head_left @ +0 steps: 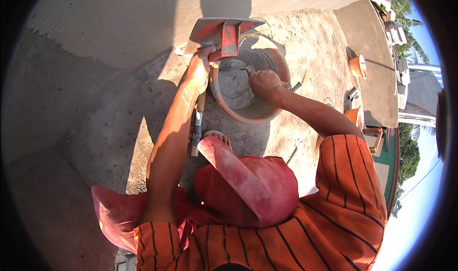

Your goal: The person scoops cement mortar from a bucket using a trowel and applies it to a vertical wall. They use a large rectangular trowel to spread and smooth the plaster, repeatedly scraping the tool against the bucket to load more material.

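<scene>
Two bare hands work at one orange bucket (274, 109) of grey mortar (237, 87), which stands on a concrete surface (119, 123). At the bucket's left rim, the left hand (198, 70) is clamped around the handle of one red plastering float (224, 30), held over the rim. Inside the bucket, the right hand (263, 84) is closed on one trowel (238, 68) dug into the mortar. Below the bucket, one bare foot (218, 138) and two red-trousered knees show.
</scene>
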A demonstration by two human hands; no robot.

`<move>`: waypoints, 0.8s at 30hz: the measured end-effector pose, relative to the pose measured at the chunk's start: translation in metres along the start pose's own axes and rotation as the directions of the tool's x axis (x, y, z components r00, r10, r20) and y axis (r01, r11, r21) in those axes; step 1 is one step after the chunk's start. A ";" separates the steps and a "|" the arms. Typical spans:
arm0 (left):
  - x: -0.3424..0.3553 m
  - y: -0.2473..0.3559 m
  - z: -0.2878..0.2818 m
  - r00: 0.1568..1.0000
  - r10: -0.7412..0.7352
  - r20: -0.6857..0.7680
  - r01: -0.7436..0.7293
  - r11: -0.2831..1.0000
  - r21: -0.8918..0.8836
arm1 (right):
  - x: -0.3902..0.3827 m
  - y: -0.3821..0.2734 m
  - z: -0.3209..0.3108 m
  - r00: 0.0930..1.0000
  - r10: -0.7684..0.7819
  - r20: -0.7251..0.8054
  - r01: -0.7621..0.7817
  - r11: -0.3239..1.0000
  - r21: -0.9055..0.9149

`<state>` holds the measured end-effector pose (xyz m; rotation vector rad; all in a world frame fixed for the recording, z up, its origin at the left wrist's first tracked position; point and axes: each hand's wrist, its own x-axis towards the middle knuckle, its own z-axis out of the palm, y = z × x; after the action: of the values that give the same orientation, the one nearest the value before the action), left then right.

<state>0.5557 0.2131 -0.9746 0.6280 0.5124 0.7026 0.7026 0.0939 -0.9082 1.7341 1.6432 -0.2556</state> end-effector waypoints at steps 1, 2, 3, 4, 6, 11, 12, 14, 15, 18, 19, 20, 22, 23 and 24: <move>-0.002 0.001 0.002 0.999 0.023 -0.027 -0.023 1.000 0.000 | -0.014 -0.012 0.001 1.000 -0.006 -0.013 0.006 1.000 0.013; -0.006 0.003 0.002 0.999 0.045 -0.019 -0.045 0.999 -0.003 | -0.027 -0.022 0.000 1.000 -0.010 -0.026 0.011 1.000 0.027; -0.009 -0.003 0.011 0.999 0.042 0.023 -0.042 0.999 -0.014 | -0.045 -0.023 0.009 1.000 -0.009 -0.023 0.009 1.000 0.019; -0.011 -0.002 0.016 0.997 0.060 0.046 -0.059 0.998 -0.022 | -0.060 -0.022 0.011 0.999 -0.029 -0.035 0.029 1.000 0.000; -0.004 -0.013 0.014 0.960 0.040 0.276 -0.006 0.993 -0.120 | -0.081 -0.008 0.004 0.998 -0.062 -0.002 0.062 0.998 -0.004; -0.021 -0.009 0.060 0.933 -0.034 0.359 0.082 0.989 -0.121 | -0.103 0.052 -0.038 0.985 -0.014 0.174 0.023 0.998 -0.050; -0.028 -0.005 0.073 0.925 -0.135 0.354 0.247 0.924 -0.294 | -0.112 0.059 -0.034 1.000 -0.003 -0.017 0.002 0.997 -0.078; -0.028 -0.020 0.081 0.937 0.019 0.350 -0.014 1.000 -0.016 | -0.108 0.068 -0.036 0.993 0.104 -0.060 -0.107 0.993 -0.050; -0.029 -0.023 0.088 0.928 0.003 0.372 -0.008 1.000 0.011 | -0.107 0.074 -0.023 0.983 0.110 -0.145 -0.134 0.978 -0.163; -0.028 -0.021 0.094 0.887 -0.204 0.414 0.262 0.961 -0.087 | -0.083 0.058 0.014 0.977 0.212 -0.003 -0.212 0.977 0.017; -0.027 -0.019 0.092 0.883 -0.211 0.419 0.274 0.957 -0.096 | -0.085 0.049 0.030 0.960 0.276 0.035 -0.278 0.953 0.123; -0.025 -0.017 0.089 0.879 -0.218 0.424 0.287 0.952 -0.105 | -0.094 0.037 0.042 0.969 0.245 0.022 -0.246 0.964 0.099; -0.024 -0.012 0.080 0.873 -0.156 0.463 0.210 0.975 -0.068 | -0.107 0.020 0.059 0.981 0.194 0.031 -0.196 0.976 0.093; -0.025 -0.012 0.078 0.862 -0.085 0.500 0.115 0.993 -0.030 | -0.114 0.016 0.065 0.982 0.181 0.050 -0.185 0.977 0.106; -0.023 -0.015 0.076 0.847 -0.073 0.526 0.181 0.971 -0.156 | -0.118 0.015 0.065 0.984 0.167 0.064 -0.174 0.978 0.116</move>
<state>0.5939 0.1610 -0.9262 0.5578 -0.0222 0.4225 0.7186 -0.0376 -0.8797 1.9299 1.4561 -0.3232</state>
